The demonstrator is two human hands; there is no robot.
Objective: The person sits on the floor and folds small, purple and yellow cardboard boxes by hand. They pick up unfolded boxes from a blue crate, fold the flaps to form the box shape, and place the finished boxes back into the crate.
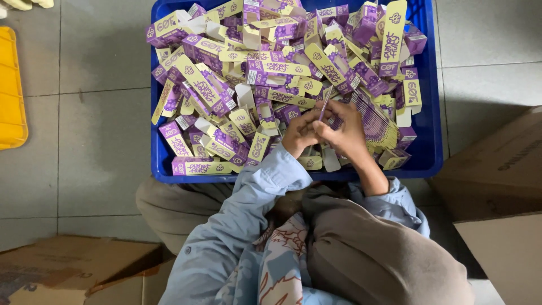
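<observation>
Both hands, left hand [298, 134] and right hand [342, 131], pinch one flat purple-and-yellow cardboard carton [326, 105] above the blue plastic crate [427, 113] heaped with cartons.

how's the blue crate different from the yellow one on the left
The blue crate lies almost wholly in view, heaped with purple and yellow cartons; the yellow crate shows only an edge, its contents unseen. Both hands work over the blue crate; none near the yellow crate. Both stand on the tiled floor.
</observation>
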